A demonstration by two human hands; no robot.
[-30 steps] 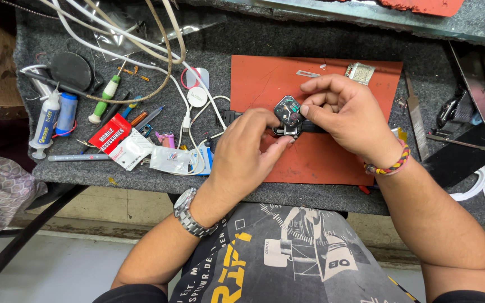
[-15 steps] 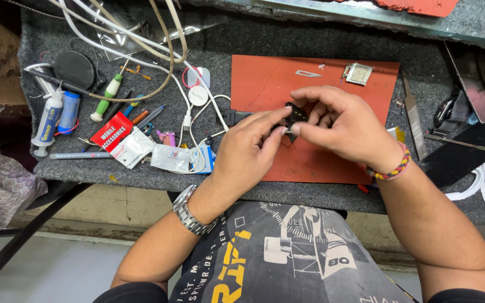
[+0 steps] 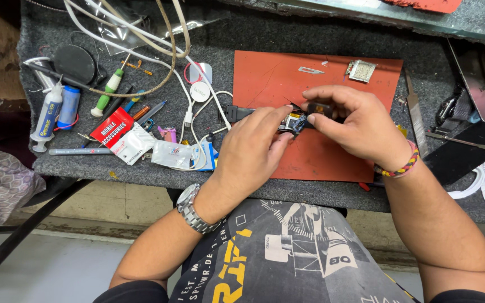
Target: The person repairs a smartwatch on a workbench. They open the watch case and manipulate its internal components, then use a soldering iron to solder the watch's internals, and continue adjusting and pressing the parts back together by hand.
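Partly hidden, small black device (image 3: pixel 297 120) between left hand (image 3: pixel 254 151), right hand (image 3: pixel 360 126).

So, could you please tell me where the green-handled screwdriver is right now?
In the head view, the green-handled screwdriver lies on the left of the grey bench, between the round black pad and the white cables, left of the orange mat.

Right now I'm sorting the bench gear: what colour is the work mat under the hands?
Orange-red, the mat is seen best in the head view.
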